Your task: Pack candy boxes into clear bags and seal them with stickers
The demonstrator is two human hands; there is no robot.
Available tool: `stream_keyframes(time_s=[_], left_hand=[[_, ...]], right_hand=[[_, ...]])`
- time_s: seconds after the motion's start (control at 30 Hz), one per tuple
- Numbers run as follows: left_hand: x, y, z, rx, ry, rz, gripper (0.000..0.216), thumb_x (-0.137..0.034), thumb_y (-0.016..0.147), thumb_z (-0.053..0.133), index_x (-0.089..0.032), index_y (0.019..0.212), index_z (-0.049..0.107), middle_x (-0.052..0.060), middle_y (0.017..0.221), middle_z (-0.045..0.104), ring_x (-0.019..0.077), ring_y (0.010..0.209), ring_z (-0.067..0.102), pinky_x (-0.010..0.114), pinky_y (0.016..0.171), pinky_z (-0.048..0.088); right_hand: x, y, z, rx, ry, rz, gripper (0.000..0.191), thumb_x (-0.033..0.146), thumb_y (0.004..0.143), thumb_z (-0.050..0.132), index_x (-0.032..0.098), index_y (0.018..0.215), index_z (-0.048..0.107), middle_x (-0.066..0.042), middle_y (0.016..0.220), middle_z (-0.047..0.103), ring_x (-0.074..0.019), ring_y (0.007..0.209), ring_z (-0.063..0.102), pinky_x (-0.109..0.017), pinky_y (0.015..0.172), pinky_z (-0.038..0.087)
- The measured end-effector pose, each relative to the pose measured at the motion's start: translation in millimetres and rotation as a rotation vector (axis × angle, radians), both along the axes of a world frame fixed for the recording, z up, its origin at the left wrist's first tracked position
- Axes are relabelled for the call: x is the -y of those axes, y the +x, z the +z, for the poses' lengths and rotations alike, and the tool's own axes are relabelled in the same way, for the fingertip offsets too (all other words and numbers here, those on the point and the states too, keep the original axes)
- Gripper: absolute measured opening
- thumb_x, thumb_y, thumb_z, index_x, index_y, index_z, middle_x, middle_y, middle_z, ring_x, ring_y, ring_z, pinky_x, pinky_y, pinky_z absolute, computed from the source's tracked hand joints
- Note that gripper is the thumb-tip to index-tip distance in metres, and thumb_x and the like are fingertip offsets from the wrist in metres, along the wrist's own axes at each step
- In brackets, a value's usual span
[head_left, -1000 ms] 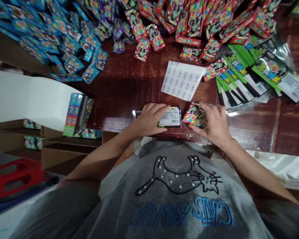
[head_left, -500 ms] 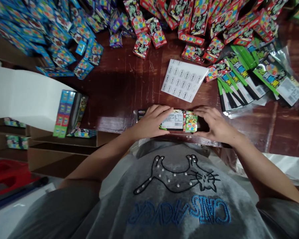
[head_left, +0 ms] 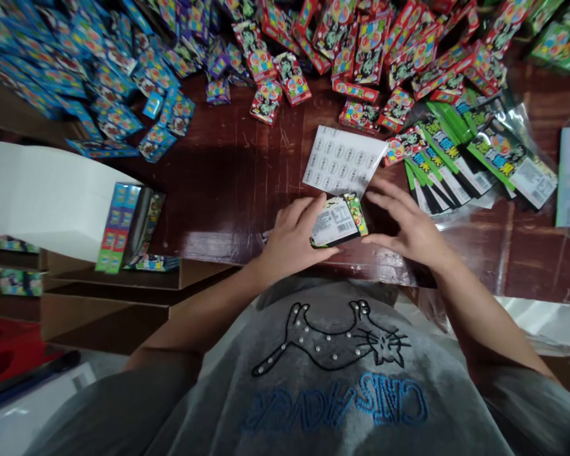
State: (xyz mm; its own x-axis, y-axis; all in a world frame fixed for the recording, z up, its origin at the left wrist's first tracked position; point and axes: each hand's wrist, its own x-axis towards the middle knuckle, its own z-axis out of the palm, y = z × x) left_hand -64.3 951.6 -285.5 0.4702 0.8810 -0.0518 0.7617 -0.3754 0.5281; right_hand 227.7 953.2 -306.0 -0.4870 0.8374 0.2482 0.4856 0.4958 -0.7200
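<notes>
My left hand (head_left: 292,237) is closed round a small black packet (head_left: 336,221) with a white label, and a green-edged box shows inside its right end. The packet is tilted up off the dark wooden table (head_left: 247,171), near the front edge. My right hand (head_left: 406,221) hovers just right of the packet with fingers spread, holding nothing. A white sheet of round stickers (head_left: 342,159) lies just beyond both hands.
Heaps of small boxes cover the back of the table: blue ones (head_left: 99,82) at left, red ones (head_left: 375,44) at centre and right. Flat green-and-black bags (head_left: 475,155) lie fanned at right. An open white carton (head_left: 42,196) with filled packets stands left, above brown cardboard trays (head_left: 109,297).
My right hand pushed the colourful box into the packet's open end, then let go and spread open. My left hand has lifted and tilted the packet.
</notes>
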Motion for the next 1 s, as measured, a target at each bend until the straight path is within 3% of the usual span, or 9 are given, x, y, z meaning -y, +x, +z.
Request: stream_keyframes(time_s=[0.13,0.27,0.4,0.5,0.6,0.73,0.83,0.93,1.0], left_hand=[[7,24,4.5,0.175,-0.013,0.224,0.106,-0.046,0.083,0.09,-0.025,0.167,0.028,0.018,0.151,0.048,0.0361,0.14,0.055,0.054,0.115,0.054],[3,28,-8.2,0.447,-0.105,0.241,0.062,-0.034,0.107,0.056,-0.03,0.164,0.032,0.015,0.151,0.054,0.0275,0.133,0.061,0.049,0.112,0.057],[-6,11,-18.3,0.625,-0.292,0.167,0.063,-0.035,0.103,0.056,-0.028,0.161,0.032,0.015,0.146,0.06,0.0241,0.118,0.068,0.044,0.1,0.062],[-12,-6,-21.1,0.686,-0.318,0.17,0.057,-0.037,0.098,0.062,-0.025,0.149,0.04,0.013,0.136,0.065,0.0227,0.114,0.069,0.04,0.093,0.063],[-16,-20,-25.3,0.754,-0.313,0.169,0.05,-0.038,0.095,0.07,-0.024,0.138,0.048,0.009,0.124,0.071,0.0204,0.105,0.071,0.035,0.085,0.062],[-23,-30,-31.6,0.836,-0.3,0.277,0.026,-0.044,0.1,0.069,-0.021,0.114,0.066,0.006,0.109,0.075,0.0181,0.099,0.072,0.032,0.088,0.059],[-32,-32,-30.8,0.94,-0.331,0.35,0.02,-0.04,0.099,0.073,-0.02,0.101,0.073,0.008,0.123,0.078,0.0206,0.113,0.073,0.036,0.099,0.057],[-39,-32,-25.9,1.061,-0.429,0.364,0.017,-0.037,0.094,0.08,-0.021,0.099,0.075,0.009,0.144,0.072,0.0235,0.125,0.071,0.041,0.103,0.058],[-43,-32,-23.0,1.111,-0.485,0.373,0.017,-0.037,0.091,0.082,-0.022,0.098,0.075,0.008,0.143,0.074,0.0235,0.125,0.072,0.041,0.1,0.06]], right_hand=[[8,-18,-0.1,-0.227,-0.228,-0.226,0.067,0.063,0.092,0.077,0.028,0.144,0.055,-0.009,0.123,0.075,-0.0273,0.104,0.075,-0.047,0.09,0.066],[-2,-30,-8.0,-0.355,-0.334,-0.299,0.04,0.055,0.098,0.073,0.028,0.125,0.064,-0.002,0.097,0.071,-0.0181,0.074,0.064,-0.036,0.067,0.06],[-9,-40,-9.8,-0.387,-0.436,-0.271,0.042,0.056,0.093,0.078,0.027,0.122,0.066,-0.003,0.105,0.074,-0.0158,0.076,0.066,-0.034,0.069,0.062],[-3,-56,-11.5,-0.576,-0.501,-0.425,0.055,0.054,0.085,0.087,0.03,0.124,0.057,-0.003,0.123,0.073,-0.0149,0.082,0.07,-0.033,0.071,0.066],[4,-75,-13.0,-0.629,-0.491,-0.524,0.046,0.052,0.084,0.088,0.028,0.114,0.062,-0.002,0.114,0.075,-0.016,0.088,0.072,-0.033,0.076,0.068],[3,-88,-10.9,-0.559,-0.504,-0.499,0.033,0.049,0.089,0.083,0.026,0.112,0.076,-0.001,0.107,0.077,-0.0138,0.083,0.07,-0.032,0.078,0.066],[-2,-91,-8.7,-0.575,-0.593,-0.457,0.035,0.049,0.091,0.082,0.029,0.119,0.077,-0.001,0.114,0.079,-0.0135,0.08,0.07,-0.032,0.072,0.067],[-6,-96,-9.1,-0.637,-0.518,-0.547,0.041,0.044,0.085,0.088,0.031,0.121,0.072,0.0,0.115,0.079,-0.0152,0.094,0.073,-0.029,0.076,0.065],[-6,-100,-10.2,-0.651,-0.46,-0.623,0.037,0.044,0.083,0.09,0.029,0.11,0.071,0.001,0.105,0.077,-0.015,0.093,0.072,-0.028,0.075,0.063]])
